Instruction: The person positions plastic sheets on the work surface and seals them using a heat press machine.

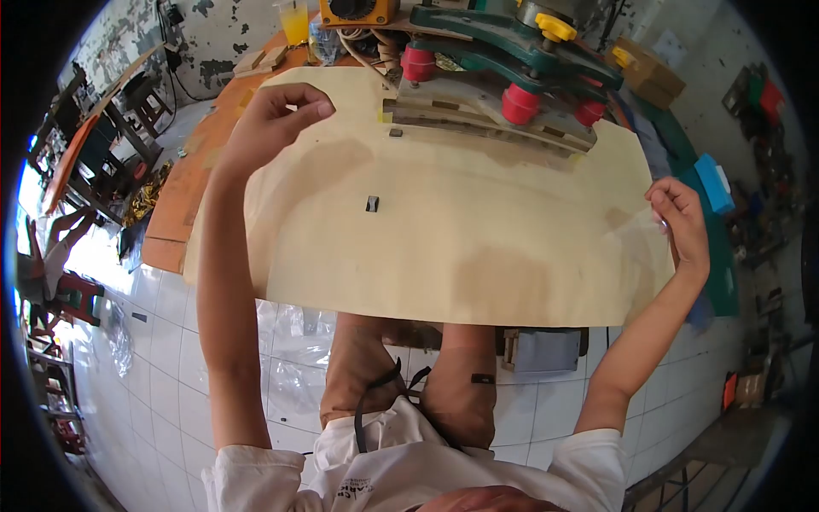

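Observation:
A broad cream sheet covers the work surface before me, its near edge lying over my lap. Above its left part is my left hand, with thumb and fingers curled together; whatever is in them, if anything, is hidden. At the sheet's right edge, my right hand has its fingers bent inward in a pinch, a tiny shiny spot showing at the fingertips that I cannot name. A small dark piece with a light middle rests on the sheet between the hands. Another small dark piece lies nearer the press.
A dark green press with red cylinders and a yellow knob stands at the back. A cup of orange drink is at the back left. On the right lies a blue box. Clear plastic bags are on the tiled floor.

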The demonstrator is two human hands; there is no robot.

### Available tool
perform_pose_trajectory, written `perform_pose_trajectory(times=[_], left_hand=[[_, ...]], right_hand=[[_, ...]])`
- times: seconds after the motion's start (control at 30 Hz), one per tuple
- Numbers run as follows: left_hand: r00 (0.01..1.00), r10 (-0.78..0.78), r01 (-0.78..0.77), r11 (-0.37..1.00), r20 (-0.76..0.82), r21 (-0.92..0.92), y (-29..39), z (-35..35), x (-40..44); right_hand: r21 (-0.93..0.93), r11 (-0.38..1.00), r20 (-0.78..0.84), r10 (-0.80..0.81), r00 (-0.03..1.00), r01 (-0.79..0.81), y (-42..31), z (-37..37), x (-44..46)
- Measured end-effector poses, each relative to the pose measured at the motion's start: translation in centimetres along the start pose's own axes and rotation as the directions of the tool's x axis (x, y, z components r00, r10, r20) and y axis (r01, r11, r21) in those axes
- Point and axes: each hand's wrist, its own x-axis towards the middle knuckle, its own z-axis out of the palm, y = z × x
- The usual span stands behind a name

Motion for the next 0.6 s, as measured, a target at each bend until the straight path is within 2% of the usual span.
perform_pose_trajectory(times=[0.07,0.1,0.17,0.23,0.37,0.6], left_hand=[[1.0,0.016,-0.016,1.0,-0.008,0.019,2.2,-1.0,-1.1],[1.0,0.028,-0.027,0.999,-0.012,0.04,3.3,-1.6,-1.6],[0.997,0.079,-0.079,0.996,-0.016,0.034,4.9,-2.4,-2.5],[0.986,0.165,-0.165,0.986,-0.034,0.004,6.1,-3.0,-3.3],[0.98,0.199,-0.2,0.979,0.019,0.035,6.1,-4.0,-3.8],[0.987,0.156,-0.158,0.987,0.049,0.039,8.6,-4.1,-5.6]], right_hand=[[-0.059,0.997,-0.112,0.042,0.993,-0.049,-1.7,-0.3,-0.6],[-0.061,0.997,-0.112,0.032,0.993,-0.039,-2.0,-0.4,-0.7],[-0.123,0.987,-0.217,-0.127,0.968,0.102,-2.4,-0.8,-1.0],[-0.175,0.976,-0.225,-0.169,0.96,0.131,-2.5,-1.4,-1.3],[-0.226,0.963,-0.226,-0.198,0.954,0.146,-3.0,-1.9,-2.7],[-0.198,0.97,-0.19,-0.183,0.965,0.145,-3.8,-3.5,-4.6]])
